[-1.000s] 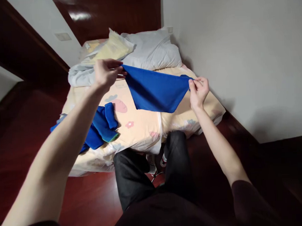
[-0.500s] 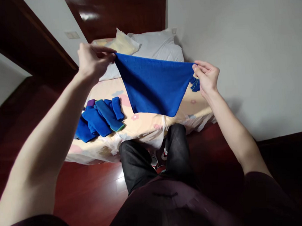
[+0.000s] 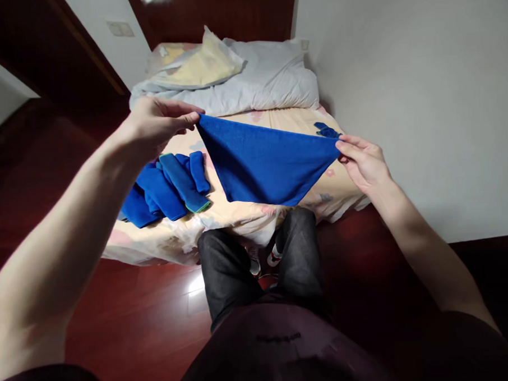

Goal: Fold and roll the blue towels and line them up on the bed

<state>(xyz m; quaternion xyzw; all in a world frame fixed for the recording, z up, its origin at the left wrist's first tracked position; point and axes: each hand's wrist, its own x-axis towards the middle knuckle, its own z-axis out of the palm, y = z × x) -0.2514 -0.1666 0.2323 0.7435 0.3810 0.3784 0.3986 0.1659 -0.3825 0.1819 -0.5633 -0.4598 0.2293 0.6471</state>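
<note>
Holding a blue cloth stretched over the bed

Rolled blue towels [image 3: 169, 186] lie on bed [image 3: 238, 213]. Left hand [image 3: 154, 124] pinches one corner of blue cloth [image 3: 265, 165]; cloth hangs between, above the bed; right hand [image 3: 364, 163] pinches the other corner.

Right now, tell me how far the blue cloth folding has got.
Done: several rolled blue microfibre cloths lie in a pile on the patterned bed sheet. In hand: a flat blue microfibre cloth, stretched in the air between left hand and right hand. Left: one small crumpled blue cloth by the wall.
</note>
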